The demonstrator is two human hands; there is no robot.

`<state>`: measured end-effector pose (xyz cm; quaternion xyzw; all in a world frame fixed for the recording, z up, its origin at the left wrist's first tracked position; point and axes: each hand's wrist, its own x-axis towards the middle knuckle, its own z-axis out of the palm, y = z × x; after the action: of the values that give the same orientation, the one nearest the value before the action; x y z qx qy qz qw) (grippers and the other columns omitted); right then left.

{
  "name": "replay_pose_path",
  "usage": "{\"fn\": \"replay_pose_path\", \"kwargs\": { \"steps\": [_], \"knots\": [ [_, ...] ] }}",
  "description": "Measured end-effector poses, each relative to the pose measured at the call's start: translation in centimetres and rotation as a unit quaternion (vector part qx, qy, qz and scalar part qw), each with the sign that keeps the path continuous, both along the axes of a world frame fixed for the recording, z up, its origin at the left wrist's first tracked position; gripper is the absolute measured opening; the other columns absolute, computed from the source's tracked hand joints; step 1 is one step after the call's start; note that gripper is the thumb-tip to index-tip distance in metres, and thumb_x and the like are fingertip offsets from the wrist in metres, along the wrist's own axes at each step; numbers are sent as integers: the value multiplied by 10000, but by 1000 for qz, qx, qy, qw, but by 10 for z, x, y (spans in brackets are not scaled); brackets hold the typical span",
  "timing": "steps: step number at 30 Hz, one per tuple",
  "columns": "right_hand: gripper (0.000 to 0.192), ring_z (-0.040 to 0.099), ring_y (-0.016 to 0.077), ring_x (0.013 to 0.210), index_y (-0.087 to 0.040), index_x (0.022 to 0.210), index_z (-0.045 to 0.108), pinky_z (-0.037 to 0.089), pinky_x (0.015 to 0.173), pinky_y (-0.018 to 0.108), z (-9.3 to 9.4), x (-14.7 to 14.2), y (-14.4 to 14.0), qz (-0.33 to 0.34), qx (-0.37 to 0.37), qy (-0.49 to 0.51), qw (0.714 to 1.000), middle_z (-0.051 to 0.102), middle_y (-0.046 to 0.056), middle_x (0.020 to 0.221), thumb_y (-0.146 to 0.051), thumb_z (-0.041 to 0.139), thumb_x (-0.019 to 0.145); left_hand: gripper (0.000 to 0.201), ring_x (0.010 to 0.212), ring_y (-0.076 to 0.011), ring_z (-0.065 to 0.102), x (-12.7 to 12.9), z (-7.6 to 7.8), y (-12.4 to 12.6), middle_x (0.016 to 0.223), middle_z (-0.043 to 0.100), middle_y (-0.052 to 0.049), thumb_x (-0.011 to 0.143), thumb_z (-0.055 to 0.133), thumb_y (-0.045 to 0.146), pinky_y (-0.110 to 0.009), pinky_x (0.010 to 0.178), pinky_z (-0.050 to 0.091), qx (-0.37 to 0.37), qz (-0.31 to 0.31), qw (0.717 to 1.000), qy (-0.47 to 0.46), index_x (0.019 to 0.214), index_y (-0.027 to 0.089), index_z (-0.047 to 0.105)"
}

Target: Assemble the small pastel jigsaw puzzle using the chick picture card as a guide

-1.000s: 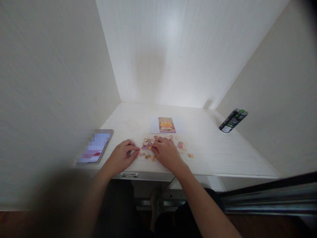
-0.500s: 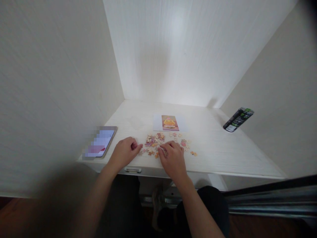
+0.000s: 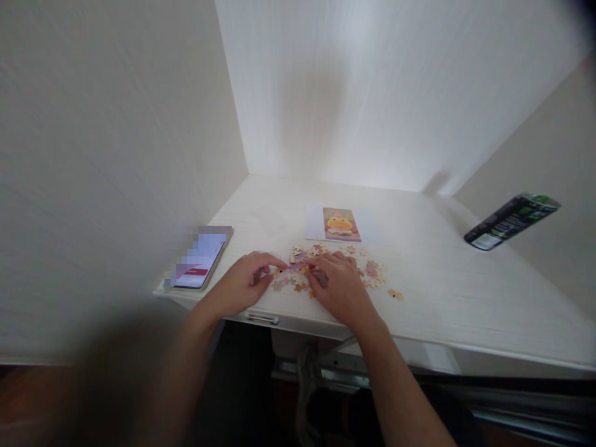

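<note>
Left hand [image 3: 242, 287] now reaching into pieces [image 3: 298, 273], right hand [image 3: 342, 287] beside it, both half-curled pinching pieces, near desk [image 3: 465, 298] front edge, open room right.

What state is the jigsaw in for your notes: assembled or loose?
Loose. The puzzle pieces lie scattered on the desk, with the left hand and right hand resting among them.

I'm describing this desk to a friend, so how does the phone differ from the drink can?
The phone lies flat, screen lit, on the left by the left hand; the drink can is a dark cylinder far right, away from both hands. The phone is thin and rectangular, the can round. Both rest on the white desk.
</note>
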<state>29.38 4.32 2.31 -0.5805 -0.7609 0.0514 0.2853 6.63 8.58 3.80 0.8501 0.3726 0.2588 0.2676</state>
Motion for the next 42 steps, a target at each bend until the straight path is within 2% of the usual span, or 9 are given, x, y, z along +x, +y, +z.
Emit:
{"fn": "replay_pose_path", "kwargs": {
  "steps": [8, 12, 16, 22, 28, 35, 38, 42],
  "knots": [
    [203, 568, 228, 957, -215, 1040, 669, 377, 898, 388, 0, 2, 2, 9, -21, 48, 999, 694, 51, 983, -181, 592, 854, 232, 846, -166, 565, 2, -2, 1, 1034, 687, -32, 872, 592, 236, -292, 782, 432, -2, 11, 1000, 6, 1086, 212, 677],
    [259, 556, 242, 1026, -213, 1100, 657, 377, 932, 404, -2, 3, 3, 12, -14, 56, 998, 686, 61, 1072, -188, 602, 847, 319, 840, -164, 566, 0, -3, 2, 1050, 695, -28, 836, 656, 279, -297, 786, 440, -10, 31, 999, 9, 1150, 221, 658],
    [237, 570, 238, 985, -214, 1078, 672, 391, 913, 408, -3, 4, 4, 6, -18, 63, 998, 699, 56, 1029, -192, 601, 853, 390, 870, -162, 571, -10, -4, 5, 1138, 691, -26, 831, 652, 259, -291, 789, 449, -23, 17, 1000, 9, 1219, 240, 626],
    [216, 584, 218, 907, -217, 1046, 690, 428, 839, 378, -4, 7, 5, 15, -18, 91, 996, 695, 51, 950, -184, 610, 849, 354, 820, -155, 568, -12, -4, 6, 1071, 719, -10, 848, 650, 309, -279, 747, 448, -28, 15, 999, 16, 1197, 248, 648],
    [218, 609, 172, 823, -202, 1026, 683, 472, 770, 321, -6, 11, 7, 25, -7, 175, 984, 686, 40, 904, -136, 575, 848, 339, 768, -146, 573, -8, -4, 5, 958, 725, -11, 831, 675, 317, -270, 720, 447, -46, 21, 999, 6, 1156, 224, 671],
    [223, 631, 165, 828, -202, 1038, 683, 496, 804, 330, -10, 14, 8, 13, 18, 212, 977, 701, 41, 941, -145, 579, 850, 465, 810, -146, 582, -17, -3, 13, 992, 722, -13, 768, 751, 312, -269, 751, 457, -93, -23, 995, -12, 1210, 224, 633],
    [226, 645, 160, 824, -208, 1042, 686, 509, 813, 329, -12, 15, 9, 8, 20, 225, 974, 716, 43, 978, -150, 574, 854, 428, 802, -143, 579, -18, -1, 15, 1009, 721, -25, 797, 714, 306, -267, 742, 462, -100, -39, 994, -9, 1209, 218, 634],
    [266, 656, 183, 947, -213, 1056, 686, 503, 886, 355, -12, 16, 8, -7, 25, 225, 974, 725, 51, 1063, -117, 552, 847, 400, 783, -146, 586, -16, -2, 15, 988, 725, -42, 819, 683, 327, -276, 740, 479, -91, -29, 995, -11, 1198, 204, 641]
  ]
}}
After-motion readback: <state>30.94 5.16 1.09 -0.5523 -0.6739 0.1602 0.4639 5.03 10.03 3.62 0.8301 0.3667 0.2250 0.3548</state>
